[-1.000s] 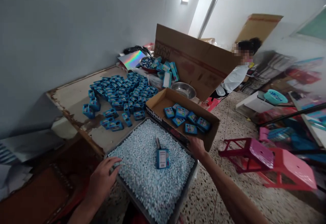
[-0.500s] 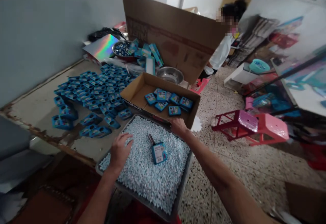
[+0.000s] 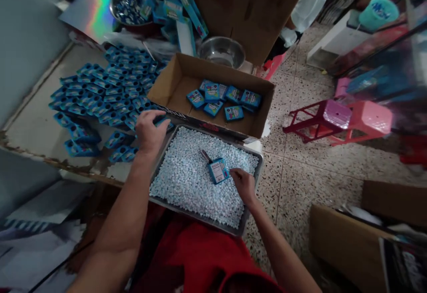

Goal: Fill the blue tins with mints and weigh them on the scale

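Observation:
My left hand (image 3: 151, 130) is over the near edge of a crowd of blue small candy boxes (image 3: 110, 93), its thumb and fingers apart around one box that it partly hides. I cannot see a firm grip there. Down at the tray, my right hand (image 3: 245, 185) has its fingers curled together beside a blue labelled box (image 3: 219, 170); whether anything is between them is hidden. That box lies on small pale blue and white candies (image 3: 187, 182) filling a metal tray (image 3: 260, 162). A dark handle (image 3: 205, 155) sticks out from beneath the box.
Behind the tray, an open cardboard carton (image 3: 187, 79) holds several blue boxes. Beyond stand a steel bowl (image 3: 222, 52), another bowl of small pieces (image 3: 128, 8) and a tall cardboard panel (image 3: 233, 8). Purple (image 3: 333, 114) and pink stools (image 3: 373, 122) stand right.
My right hand has left the carton's near edge and come back to the box on the candies. My left hand has moved from above the tray to the standing blue boxes. The view has tilted down.

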Tool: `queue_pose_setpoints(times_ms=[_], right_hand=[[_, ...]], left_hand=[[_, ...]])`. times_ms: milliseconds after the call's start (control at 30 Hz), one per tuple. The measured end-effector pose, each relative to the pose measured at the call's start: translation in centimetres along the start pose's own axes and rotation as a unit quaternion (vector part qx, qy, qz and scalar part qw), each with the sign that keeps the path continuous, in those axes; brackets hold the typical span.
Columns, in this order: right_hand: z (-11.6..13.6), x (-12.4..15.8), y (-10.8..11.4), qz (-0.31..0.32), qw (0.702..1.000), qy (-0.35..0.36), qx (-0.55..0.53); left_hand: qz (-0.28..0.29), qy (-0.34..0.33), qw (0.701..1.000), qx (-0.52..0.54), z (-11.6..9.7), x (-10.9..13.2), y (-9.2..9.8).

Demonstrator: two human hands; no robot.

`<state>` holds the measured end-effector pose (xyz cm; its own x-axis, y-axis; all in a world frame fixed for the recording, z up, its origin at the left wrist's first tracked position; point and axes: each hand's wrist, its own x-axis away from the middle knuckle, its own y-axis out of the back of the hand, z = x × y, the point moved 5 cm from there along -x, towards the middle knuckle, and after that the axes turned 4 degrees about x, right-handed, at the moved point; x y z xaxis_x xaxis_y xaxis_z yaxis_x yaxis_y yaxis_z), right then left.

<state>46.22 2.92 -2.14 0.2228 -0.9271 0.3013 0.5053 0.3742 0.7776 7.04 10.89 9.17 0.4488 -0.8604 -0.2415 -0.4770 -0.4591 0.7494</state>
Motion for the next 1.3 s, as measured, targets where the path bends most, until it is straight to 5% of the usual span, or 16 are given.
queue_pose_setpoints(times_ms=[133,233,400,567,633,733,867,967,1033,1100,1233,1300], right_hand=[[2.4,-1.5,-0.9,-0.066,0.996,-0.059,0.012],[4.7,-2.2,-1.4,-0.091,0.991,-0.095,0.037],[10.1,-6.0,-4.1,-0.030,0.993,-0.048,0.106],[12.6,-12.2,-4.7,0.087,0.993,-0.017,0.072],[13.5,-13.6,-3.2,0.106,0.993,0.006,0.045],[15.2,-13.5,0.9,0.068,0.995,0.066,-0.028],[14.9,-9.1,7.7,-0.069,0.991,0.054,-0.099],[10.5,-2.9,9.9,-0.166,0.971,-0.089,-0.147],[6.5,2.1,9.2,-0.219,0.936,-0.198,-0.192],[3.0,7.1,6.7,-0.247,0.894,-0.290,-0.236],[-1.0,14.2,0.6,-0.276,0.826,-0.400,-0.284],[-1.9,16.1,-1.1,-0.283,0.817,-0.418,-0.280]], left_hand=[[0.065,-0.052,0.996,0.028,-0.5,-4.8,-2.6],[0.175,-0.132,0.974,0.059,-0.9,-4.8,-5.3],[0.276,-0.075,0.956,0.069,1.5,1.8,-7.0],[0.485,-0.028,0.870,0.087,2.4,12.1,-7.8],[0.504,-0.043,0.859,0.082,2.5,13.4,-8.0],[0.493,-0.081,0.864,0.068,2.7,11.7,-8.9],[0.485,-0.201,0.849,0.066,0.8,7.2,-12.1],[0.538,-0.412,0.727,0.108,-3.4,7.2,-15.9],[0.579,-0.504,0.628,0.130,-5.6,8.8,-18.3],[0.604,-0.540,0.570,0.134,-7.2,10.4,-20.4],[0.617,-0.584,0.505,0.150,-8.9,12.5,-21.6],[0.610,-0.594,0.499,0.161,-9.3,12.6,-20.8]])
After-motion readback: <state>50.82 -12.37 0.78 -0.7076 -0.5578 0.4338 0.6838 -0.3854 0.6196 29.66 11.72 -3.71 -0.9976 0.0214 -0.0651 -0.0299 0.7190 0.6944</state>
